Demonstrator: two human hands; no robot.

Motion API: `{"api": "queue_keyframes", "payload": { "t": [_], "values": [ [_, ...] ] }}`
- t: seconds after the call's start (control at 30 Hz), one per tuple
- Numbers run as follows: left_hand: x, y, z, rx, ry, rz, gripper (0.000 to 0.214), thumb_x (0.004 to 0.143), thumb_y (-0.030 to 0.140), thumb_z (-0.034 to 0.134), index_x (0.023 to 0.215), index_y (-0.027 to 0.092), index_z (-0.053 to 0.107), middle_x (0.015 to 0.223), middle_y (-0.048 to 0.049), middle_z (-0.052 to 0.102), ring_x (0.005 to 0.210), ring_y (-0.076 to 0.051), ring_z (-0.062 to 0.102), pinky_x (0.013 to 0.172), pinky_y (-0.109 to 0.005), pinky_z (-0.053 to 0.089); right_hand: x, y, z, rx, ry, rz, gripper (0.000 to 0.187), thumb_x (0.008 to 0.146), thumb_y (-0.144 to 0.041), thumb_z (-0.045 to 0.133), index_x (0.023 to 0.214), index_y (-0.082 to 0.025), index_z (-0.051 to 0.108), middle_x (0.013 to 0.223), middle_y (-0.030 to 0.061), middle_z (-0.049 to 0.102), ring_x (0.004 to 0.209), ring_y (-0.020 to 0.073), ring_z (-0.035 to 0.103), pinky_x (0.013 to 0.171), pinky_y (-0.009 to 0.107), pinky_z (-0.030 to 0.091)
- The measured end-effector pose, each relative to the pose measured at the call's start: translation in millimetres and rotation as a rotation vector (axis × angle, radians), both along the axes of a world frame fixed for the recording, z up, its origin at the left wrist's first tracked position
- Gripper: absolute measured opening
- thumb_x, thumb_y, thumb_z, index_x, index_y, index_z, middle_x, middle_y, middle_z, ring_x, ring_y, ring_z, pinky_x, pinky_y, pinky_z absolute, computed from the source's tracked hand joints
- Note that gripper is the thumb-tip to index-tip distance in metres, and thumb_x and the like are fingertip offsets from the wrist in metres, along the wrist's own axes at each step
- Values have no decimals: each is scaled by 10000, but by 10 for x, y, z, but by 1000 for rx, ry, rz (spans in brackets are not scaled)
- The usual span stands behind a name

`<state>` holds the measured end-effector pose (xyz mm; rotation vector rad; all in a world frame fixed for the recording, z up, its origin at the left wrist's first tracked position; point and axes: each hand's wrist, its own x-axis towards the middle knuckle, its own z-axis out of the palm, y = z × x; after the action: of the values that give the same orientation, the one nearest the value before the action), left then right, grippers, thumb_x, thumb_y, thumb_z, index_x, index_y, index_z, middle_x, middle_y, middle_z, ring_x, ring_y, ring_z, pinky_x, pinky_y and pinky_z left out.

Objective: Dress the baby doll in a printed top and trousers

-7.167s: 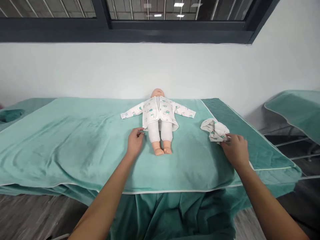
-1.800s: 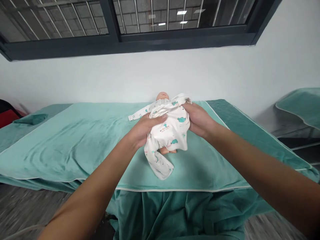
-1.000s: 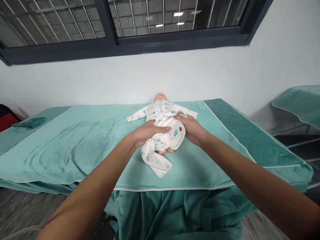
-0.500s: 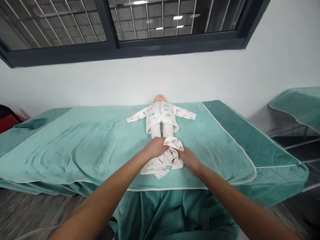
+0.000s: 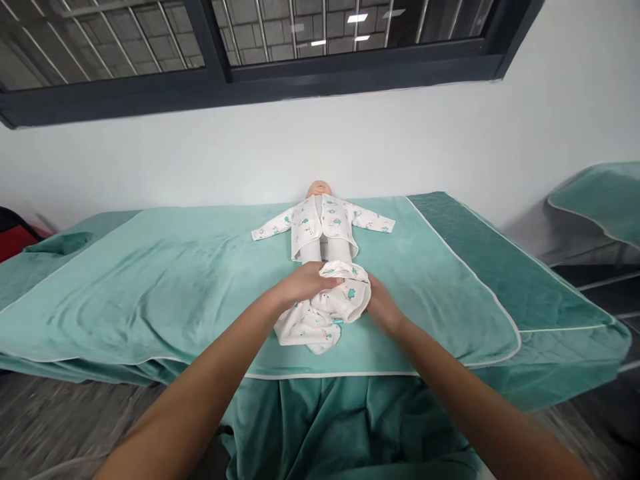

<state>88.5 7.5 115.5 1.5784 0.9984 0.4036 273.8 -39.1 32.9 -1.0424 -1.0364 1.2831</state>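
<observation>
A baby doll (image 5: 319, 189) lies on its back, head toward the wall, in a white printed jacket (image 5: 323, 223) with both sleeves spread out. Its pale legs (image 5: 339, 252) point toward me, and their lower ends are hidden by bunched white printed baby pants (image 5: 347, 303). My left hand (image 5: 311, 280) grips the pants at their left edge, its thumb lying over the cloth. On the opposite side my right hand (image 5: 379, 303) holds the gathered fabric, its fingers partly behind it. A loose part of the pants lies flat on the blanket at the lower left.
A light green blanket (image 5: 200, 287) covers the bed, over a darker green mattress (image 5: 520, 267). Behind stand a white wall (image 5: 225, 153) and a dark window frame (image 5: 350, 70). A green padded surface (image 5: 605, 200) is at the right, a red and black item (image 5: 17, 237) at the far left.
The bunched leg of the pants has opened out from a roll and turned, showing more printed cloth. My left thumb now lies across it. The view has shifted slightly.
</observation>
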Motion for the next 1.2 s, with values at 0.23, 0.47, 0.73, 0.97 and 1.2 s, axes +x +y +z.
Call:
{"api": "queue_keyframes", "payload": {
  "t": [0.23, 0.47, 0.73, 0.97, 1.2],
  "values": [
    [-175, 356, 74, -252, -117, -246, 575, 648, 307, 896, 1190, 222, 727, 1185, -87, 754, 1086, -276, 704, 924, -389, 557, 84, 248, -87, -14, 106, -85, 343, 663, -410, 839, 937, -258, 701, 939, 21, 755, 865, 245, 679, 831, 387, 534],
    [-30, 557, -33, -215, -295, -54, 540, 656, 348, 887, 1132, 172, 704, 1041, -100, 756, 902, -250, 717, 792, -369, 559, 171, 421, -90, -49, 246, 39, 482, 653, -398, 862, 1075, -250, 682, 1024, 20, 760, 874, 221, 692, 755, 321, 531],
    [146, 375, 68, -164, -427, 163, 329, 748, 328, 817, 1016, 175, 701, 1000, -67, 748, 941, -238, 708, 822, -342, 546, 223, 474, -124, -2, 305, 61, 379, 741, -368, 829, 1091, -270, 724, 1053, 5, 768, 890, 192, 696, 831, 311, 552],
    [155, 312, 96, -470, -602, 82, 523, 697, 187, 830, 1184, 174, 640, 1043, -112, 737, 869, -254, 732, 771, -378, 588, 317, 449, -147, -83, 455, 119, 291, 779, -471, 760, 984, -265, 758, 1080, 35, 770, 1079, 243, 691, 1025, 394, 527],
    [123, 417, 7, -189, -471, 146, 420, 653, 180, 826, 1038, 201, 660, 963, -10, 696, 832, -174, 674, 766, -293, 525, 256, 410, -142, -88, 397, 181, 453, 729, -267, 822, 1164, -235, 702, 1060, 48, 775, 1006, 244, 717, 885, 373, 576]
  ]
}}
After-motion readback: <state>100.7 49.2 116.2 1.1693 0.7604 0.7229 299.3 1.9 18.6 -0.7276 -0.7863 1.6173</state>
